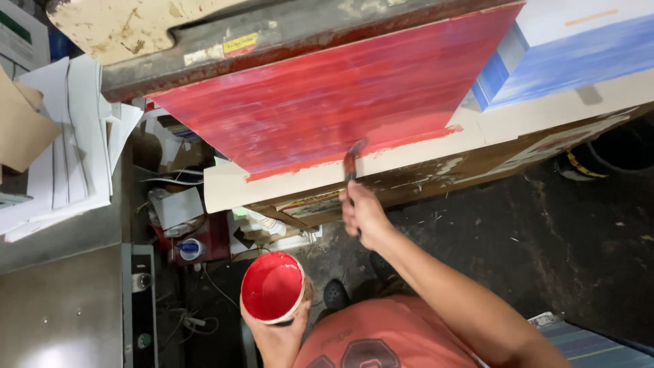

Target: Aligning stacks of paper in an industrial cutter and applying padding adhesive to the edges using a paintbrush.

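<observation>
My right hand (364, 215) grips the handle of a paintbrush (352, 162) whose red-stained bristles touch the lower edge of a red-painted panel (327, 102). The panel lies on a pale board (231, 187) atop a worn workbench. My left hand (276, 330) holds a round cup of red paint (272, 286) low, close to my body, below and left of the brush. My red shirt shows at the bottom.
A blue-painted panel (579, 58) lies to the right of the red one. Stacked white sheets (68, 150) sit at left over a grey cabinet (61, 307). Cluttered tools and cables (184, 232) fill the gap under the bench. Dark stained floor (545, 238) spreads right.
</observation>
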